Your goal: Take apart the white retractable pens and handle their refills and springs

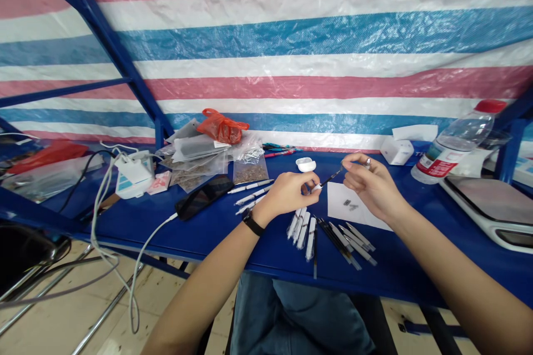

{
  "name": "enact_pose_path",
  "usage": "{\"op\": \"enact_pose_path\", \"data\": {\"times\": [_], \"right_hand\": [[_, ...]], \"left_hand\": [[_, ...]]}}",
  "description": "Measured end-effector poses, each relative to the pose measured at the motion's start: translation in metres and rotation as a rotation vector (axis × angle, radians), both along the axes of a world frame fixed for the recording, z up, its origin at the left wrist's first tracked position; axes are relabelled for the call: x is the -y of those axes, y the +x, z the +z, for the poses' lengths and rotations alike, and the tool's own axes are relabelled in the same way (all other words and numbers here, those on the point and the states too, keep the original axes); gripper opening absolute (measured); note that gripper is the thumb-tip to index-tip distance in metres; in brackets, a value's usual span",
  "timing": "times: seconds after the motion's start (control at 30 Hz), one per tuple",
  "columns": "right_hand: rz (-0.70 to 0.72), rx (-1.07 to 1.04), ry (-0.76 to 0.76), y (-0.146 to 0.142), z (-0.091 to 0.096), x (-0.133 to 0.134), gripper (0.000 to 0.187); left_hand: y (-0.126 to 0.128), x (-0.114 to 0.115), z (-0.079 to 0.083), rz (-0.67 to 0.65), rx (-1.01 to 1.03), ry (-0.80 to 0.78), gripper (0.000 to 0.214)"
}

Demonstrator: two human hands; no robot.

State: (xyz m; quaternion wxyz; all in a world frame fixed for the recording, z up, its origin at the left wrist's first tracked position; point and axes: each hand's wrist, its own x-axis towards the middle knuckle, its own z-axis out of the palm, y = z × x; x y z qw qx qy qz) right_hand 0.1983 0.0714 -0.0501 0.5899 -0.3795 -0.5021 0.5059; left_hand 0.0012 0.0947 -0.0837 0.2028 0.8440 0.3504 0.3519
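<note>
Left hand and right hand are meeting just above the blue surface, each closing on one end of a thin dark rod. The left fingertips are pinching a small white end piece at the rod's lower end, while the right thumb and forefinger are gripping the upper end, so the rod is slanting up towards the right between them. A black wristwatch is sitting on the left wrist.

Directly below the hands, a white paper sheet is lying on the surface with a few small dark parts on it. Just nearer the person, a cluster of white pens is lying beside a fan of dark pens. A phone is resting to the left, an earbud case is sitting just behind the hands, and a water bottle is lying tilted at the far right.

Whether the white piece is fully seated on the rod is too small to tell. Judging by the grip, working well here means holding both ends in one straight line, pinching close to the joint so the slender rod is not bending, and staying over the paper so that anything slipping loose is landing where it is easy to see.
</note>
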Motion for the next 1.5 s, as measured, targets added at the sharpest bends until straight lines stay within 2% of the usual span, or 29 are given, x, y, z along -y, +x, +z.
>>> {"op": "enact_pose_path", "data": {"times": [0.43,0.83,1.13,1.3,1.5], "right_hand": [[0.006,0.016,0.005,0.0000,-0.0032,-0.0015,0.038],[0.001,0.017,0.009,0.0002,-0.0030,-0.0017,0.041],[0.067,-0.065,-0.081,-0.0027,-0.0027,0.0008,0.042],[0.095,-0.092,-0.072,-0.0039,-0.0043,0.0014,0.044],[0.060,-0.113,-0.057,-0.0064,-0.0047,0.0027,0.048]], "left_hand": [[0.0002,0.0000,-0.0003,0.004,-0.010,0.003,0.002],[0.0007,0.0004,-0.0004,0.002,-0.009,0.012,0.001],[0.0019,0.0005,-0.0013,-0.012,0.032,-0.037,0.005],[0.0031,0.0013,-0.0009,-0.015,0.052,-0.042,0.005],[0.0030,0.0005,-0.0003,-0.031,0.072,-0.032,0.004]]}}
